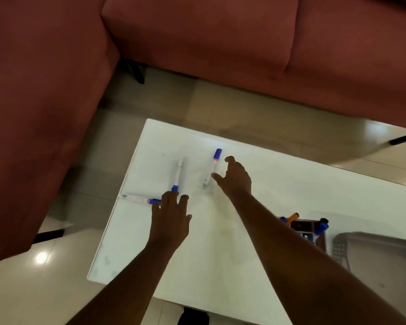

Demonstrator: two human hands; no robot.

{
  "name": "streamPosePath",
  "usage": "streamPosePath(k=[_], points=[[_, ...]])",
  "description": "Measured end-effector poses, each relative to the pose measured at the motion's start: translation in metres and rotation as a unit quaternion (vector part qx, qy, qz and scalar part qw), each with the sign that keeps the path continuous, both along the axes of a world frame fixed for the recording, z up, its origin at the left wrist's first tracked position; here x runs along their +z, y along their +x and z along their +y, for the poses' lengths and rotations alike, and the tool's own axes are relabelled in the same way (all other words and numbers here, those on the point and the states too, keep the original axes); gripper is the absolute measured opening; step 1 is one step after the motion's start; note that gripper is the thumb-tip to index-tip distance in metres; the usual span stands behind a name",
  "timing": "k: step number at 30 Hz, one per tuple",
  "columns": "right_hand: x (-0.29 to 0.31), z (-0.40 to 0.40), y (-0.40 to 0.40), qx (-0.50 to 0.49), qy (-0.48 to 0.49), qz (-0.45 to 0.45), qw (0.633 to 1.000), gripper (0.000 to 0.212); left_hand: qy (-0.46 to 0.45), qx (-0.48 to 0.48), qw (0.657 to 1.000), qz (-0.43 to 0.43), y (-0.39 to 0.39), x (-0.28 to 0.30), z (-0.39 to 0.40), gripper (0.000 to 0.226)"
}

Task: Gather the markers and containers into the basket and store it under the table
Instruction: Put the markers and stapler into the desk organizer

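Note:
Three white markers with blue caps lie on the white table point(291, 179). One marker point(138, 198) lies flat near the left edge. A second marker point(178, 172) points away from me, its blue cap at my left hand's fingertips. My left hand point(170, 219) is spread, holding nothing. A third marker point(213, 165) lies just left of my right hand point(234, 177), whose thumb and fingers are apart beside it without gripping. A brown container point(314, 228) with several markers stands at the right. The grey basket point(375, 259) sits beside it.
A reddish-brown sofa point(197, 43) wraps around the far and left sides of the table. Shiny pale floor tiles point(45, 289) lie to the left. Dark sofa legs point(136, 71) stand on the floor.

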State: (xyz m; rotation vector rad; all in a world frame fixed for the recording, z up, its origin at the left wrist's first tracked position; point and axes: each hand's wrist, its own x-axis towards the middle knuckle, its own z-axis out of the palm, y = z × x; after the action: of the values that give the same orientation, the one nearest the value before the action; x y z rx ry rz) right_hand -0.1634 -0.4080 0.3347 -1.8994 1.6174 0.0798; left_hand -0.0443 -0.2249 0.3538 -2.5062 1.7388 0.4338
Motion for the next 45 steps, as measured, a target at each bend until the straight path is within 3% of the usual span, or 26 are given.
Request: streamPosePath(k=[4, 13, 18, 23, 26, 33, 42, 45], points=[[-0.02, -0.02, 0.036, -0.107, 0.04, -0.047, 0.992, 0.073, -0.02, 0.006, 0.999, 0.029, 0.023, -0.007, -0.005, 0.048], [-0.018, 0.007, 0.028, 0.019, 0.019, 0.046, 0.999, 0.062, -0.011, 0.011, 0.999, 0.037, 0.014, -0.008, -0.004, 0.043], [0.018, 0.019, -0.02, -0.073, -0.008, -0.108, 0.991, 0.051, -0.024, -0.007, 0.999, 0.03, -0.021, 0.002, -0.011, 0.047], [0.076, 0.027, -0.096, -0.152, -0.08, -0.261, 0.95, 0.029, -0.055, -0.025, 0.997, 0.044, -0.085, 0.012, -0.021, 0.047], [0.107, 0.035, -0.153, -0.197, -0.118, -0.293, 0.928, 0.019, -0.049, -0.034, 0.997, 0.052, -0.13, 0.017, -0.02, 0.047], [0.124, 0.06, -0.281, -0.304, -0.12, -0.279, 0.903, 0.017, -0.026, -0.026, 0.997, 0.073, -0.228, 0.037, -0.011, 0.065], [0.07, 0.075, -0.321, -0.254, -0.064, -0.21, 0.942, 0.019, 0.002, 0.0, 0.997, 0.073, -0.266, 0.042, -0.009, 0.081], [0.064, 0.077, -0.324, -0.233, -0.05, -0.205, 0.95, 0.033, 0.008, 0.011, 0.998, 0.064, -0.261, 0.044, -0.005, 0.082]])
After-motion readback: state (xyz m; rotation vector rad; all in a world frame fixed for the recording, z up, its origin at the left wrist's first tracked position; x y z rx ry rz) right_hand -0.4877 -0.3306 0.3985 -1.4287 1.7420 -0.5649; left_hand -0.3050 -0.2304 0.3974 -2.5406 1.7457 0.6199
